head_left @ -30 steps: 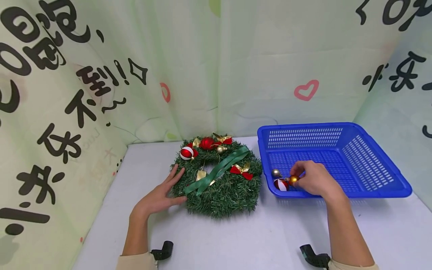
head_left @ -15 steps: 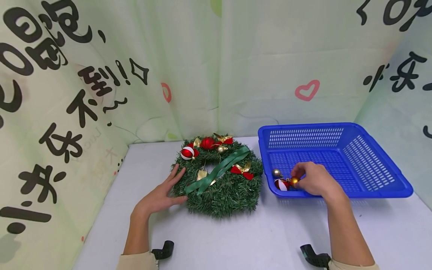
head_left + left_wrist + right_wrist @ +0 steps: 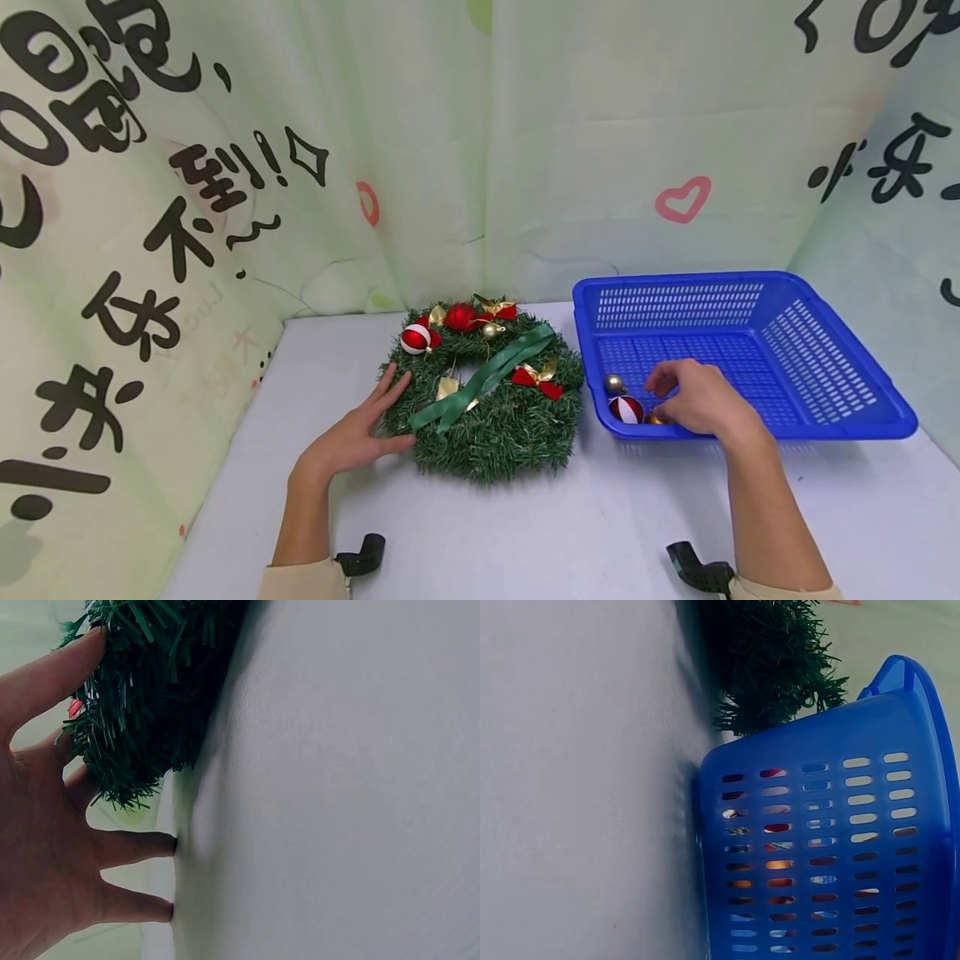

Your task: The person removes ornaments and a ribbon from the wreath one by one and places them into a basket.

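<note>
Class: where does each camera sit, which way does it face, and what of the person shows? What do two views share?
Head: worn on the head, facing forward and down at the wreath and blue basket; left hand, right hand and forearms show.
Left wrist: on that wrist, facing the wreath's edge and table; palm and fingers show.
Right wrist: on that wrist, facing the basket's outer wall; no body part shows clearly.
Shared by head and right wrist: wreath, basket.

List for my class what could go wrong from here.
The right hand is close to the shiny gold ball and red-and-white striped ball; it might knock both, making them roll. The left hand touches the round green tinsel wreath; a push could shift it, and the flat green ribbon across it might slip.
</note>
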A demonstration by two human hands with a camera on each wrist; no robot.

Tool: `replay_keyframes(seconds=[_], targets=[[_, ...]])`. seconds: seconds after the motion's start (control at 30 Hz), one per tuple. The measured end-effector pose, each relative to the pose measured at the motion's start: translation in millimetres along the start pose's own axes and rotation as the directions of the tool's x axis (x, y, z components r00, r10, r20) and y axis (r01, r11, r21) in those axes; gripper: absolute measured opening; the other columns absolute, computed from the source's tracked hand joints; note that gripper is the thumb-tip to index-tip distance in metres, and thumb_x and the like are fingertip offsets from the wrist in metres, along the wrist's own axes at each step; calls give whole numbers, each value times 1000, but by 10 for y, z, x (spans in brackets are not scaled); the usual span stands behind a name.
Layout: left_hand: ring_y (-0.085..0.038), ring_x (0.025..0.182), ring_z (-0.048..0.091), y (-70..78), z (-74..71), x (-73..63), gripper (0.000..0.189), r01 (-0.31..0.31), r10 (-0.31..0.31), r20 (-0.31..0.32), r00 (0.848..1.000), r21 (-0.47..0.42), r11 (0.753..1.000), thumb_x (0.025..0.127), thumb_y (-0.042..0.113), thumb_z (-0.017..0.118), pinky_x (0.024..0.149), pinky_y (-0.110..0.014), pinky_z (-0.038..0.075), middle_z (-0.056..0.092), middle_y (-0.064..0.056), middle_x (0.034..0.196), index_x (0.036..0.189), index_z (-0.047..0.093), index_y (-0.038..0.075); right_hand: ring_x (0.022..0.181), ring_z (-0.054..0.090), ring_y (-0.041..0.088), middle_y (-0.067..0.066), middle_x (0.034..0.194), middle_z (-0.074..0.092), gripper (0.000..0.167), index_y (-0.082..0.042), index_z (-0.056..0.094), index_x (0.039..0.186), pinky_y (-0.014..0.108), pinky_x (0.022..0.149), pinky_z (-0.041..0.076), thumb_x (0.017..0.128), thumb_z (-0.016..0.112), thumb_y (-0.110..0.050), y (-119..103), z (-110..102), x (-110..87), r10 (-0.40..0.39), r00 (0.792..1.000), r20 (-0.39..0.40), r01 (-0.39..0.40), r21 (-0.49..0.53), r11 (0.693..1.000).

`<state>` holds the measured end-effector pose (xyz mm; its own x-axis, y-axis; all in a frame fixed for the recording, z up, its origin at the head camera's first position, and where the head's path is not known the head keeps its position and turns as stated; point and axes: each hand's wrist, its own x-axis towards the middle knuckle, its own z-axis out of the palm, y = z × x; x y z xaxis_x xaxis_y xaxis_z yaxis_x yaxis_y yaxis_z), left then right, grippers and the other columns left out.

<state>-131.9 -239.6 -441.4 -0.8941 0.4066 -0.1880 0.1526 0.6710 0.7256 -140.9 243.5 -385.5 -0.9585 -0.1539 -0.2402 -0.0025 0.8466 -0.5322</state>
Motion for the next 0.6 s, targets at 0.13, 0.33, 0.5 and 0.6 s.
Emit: replay_keyframes(seconds=[0.13,0.33,0.5,0.6], targets=[[-40,161,7,16,-5,5,97,-5,5,-4,1000,4,1000,96,46,73,118,-74,25,-11,7,176,169,11,33,102,64,40,20,106,72,29,1,70,110,58,89,52,82,76,-3,-8,-18,2,-9,1000,5,9,-13,1000],[-41,161,7,4,-5,10,97,-4,4,-6,1000,8,1000,96,46,73,118,-74,24,-11,7,176,169,10,34,104,63,41,21,108,72,29,0,70,110,59,90,52,82,76,-3,-18,-24,6,-9,1000,10,10,-15,1000],[-41,161,7,-17,-1,10,97,-5,5,-2,1000,18,1000,96,47,73,118,-74,25,-11,6,176,169,9,34,104,63,41,21,108,71,29,1,70,111,58,90,53,83,75,-3,-24,-12,-5,-7,1000,-8,7,-1,1000],[-40,161,6,-19,0,11,98,-6,6,-1,1000,17,1000,96,47,73,118,-74,25,-12,6,176,169,9,33,104,63,41,22,109,70,29,1,70,113,58,90,54,84,74,-2,-28,-8,-14,-2,1000,-18,2,8,1000]])
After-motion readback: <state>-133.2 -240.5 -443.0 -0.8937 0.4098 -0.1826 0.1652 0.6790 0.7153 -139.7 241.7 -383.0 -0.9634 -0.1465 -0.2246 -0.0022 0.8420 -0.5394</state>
